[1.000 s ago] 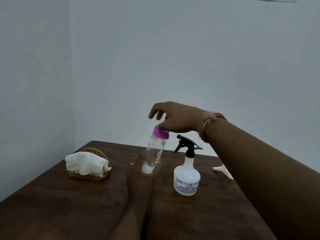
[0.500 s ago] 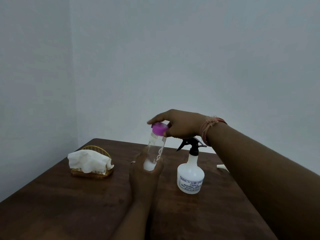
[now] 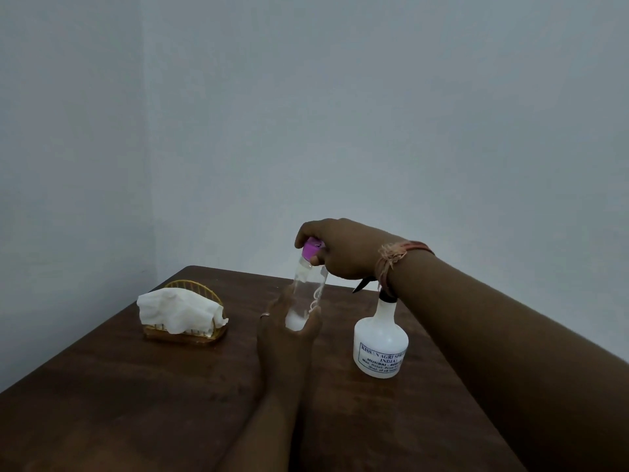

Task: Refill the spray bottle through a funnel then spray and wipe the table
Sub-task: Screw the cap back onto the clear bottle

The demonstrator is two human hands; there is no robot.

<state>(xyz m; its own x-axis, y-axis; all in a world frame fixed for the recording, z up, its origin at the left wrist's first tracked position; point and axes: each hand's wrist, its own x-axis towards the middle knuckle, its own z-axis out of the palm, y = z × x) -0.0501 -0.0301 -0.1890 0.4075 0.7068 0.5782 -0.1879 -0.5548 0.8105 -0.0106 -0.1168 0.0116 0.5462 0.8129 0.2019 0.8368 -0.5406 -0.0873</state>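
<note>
The left hand [image 3: 286, 338] wraps the clear bottle [image 3: 308, 294] just left of the spray bottle [image 3: 381, 345]; the right hand [image 3: 340, 248] pinches its purple cap [image 3: 312, 250]. Uncapping seems underway; next, twist it free.

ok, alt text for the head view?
Right hand grips the pink cap of a clear bottle that the left hand holds over a brown table; a spray bottle and tissue basket stand alongside.

table [image 3: 136, 403]: dark matt wood | spray bottle [image 3: 380, 349]: white plastic | basket [image 3: 185, 335]: wire
</note>
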